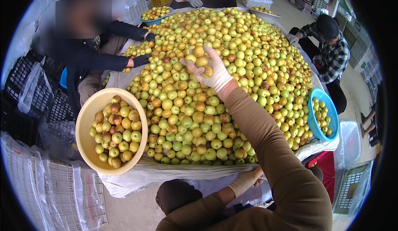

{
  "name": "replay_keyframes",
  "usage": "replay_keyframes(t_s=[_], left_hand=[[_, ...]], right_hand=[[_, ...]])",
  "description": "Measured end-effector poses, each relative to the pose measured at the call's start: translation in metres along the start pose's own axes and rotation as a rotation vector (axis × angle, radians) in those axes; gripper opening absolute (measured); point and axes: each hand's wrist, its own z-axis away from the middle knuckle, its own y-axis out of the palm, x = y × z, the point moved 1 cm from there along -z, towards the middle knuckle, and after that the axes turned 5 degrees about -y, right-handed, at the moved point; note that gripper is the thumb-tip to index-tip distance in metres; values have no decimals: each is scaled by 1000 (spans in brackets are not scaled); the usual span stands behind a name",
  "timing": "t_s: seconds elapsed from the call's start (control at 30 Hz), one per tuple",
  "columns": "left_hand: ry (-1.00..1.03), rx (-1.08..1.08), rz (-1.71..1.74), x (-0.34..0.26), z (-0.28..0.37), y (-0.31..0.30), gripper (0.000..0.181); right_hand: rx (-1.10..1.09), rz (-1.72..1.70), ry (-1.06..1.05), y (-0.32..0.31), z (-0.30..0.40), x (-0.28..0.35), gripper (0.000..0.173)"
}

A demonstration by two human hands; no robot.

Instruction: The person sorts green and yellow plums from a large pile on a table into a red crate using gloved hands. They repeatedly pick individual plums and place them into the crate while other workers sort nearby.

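Note:
A large heap of green, yellow and reddish-brown jujube fruits [186,122] covers the cloth-lined table before me. My right hand [208,67], in a thin pale glove, is raised over the middle of the heap, palm up, with several yellow-brown fruits [203,62] held among its fingers. Below the near edge of the cloth [174,170] is my left hand [247,181], gloved the same way and partly hidden at the fingers; whether it grips anything does not show. A cream plastic basin [80,131] holding redder fruits rests at the heap's near left corner.
A blue plastic basket [334,116] with fruits sits at the right edge. Across the far side stand a blue basin [155,21] and a pale basin [264,14]. Co-workers sit left, opposite and right, hands near the heap. Plastic crates [65,184] stand at lower left.

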Motion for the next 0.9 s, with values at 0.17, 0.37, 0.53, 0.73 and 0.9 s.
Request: replay_keyframes(t_s=[0.17, 0.37, 0.53, 0.73, 0.9], left_hand=[[87, -11, 76, 12, -8, 10, 38], [-61, 187, 370, 21, -37, 4, 36], [-201, 285, 827, 66, -132, 2, 30], [211, 146, -18, 53, -99, 7, 29], [77, 131, 60, 24, -34, 7, 47]], right_hand=[[-32, 331, 294, 7, 4, -60, 46], [513, 1844, -459, 62, 2, -198, 50], [649, 2441, -497, 94, -83, -268, 38], [548, 2134, -941, 54, -79, -238, 28], [511, 2265, -1169, 22, -16, -138, 25]])
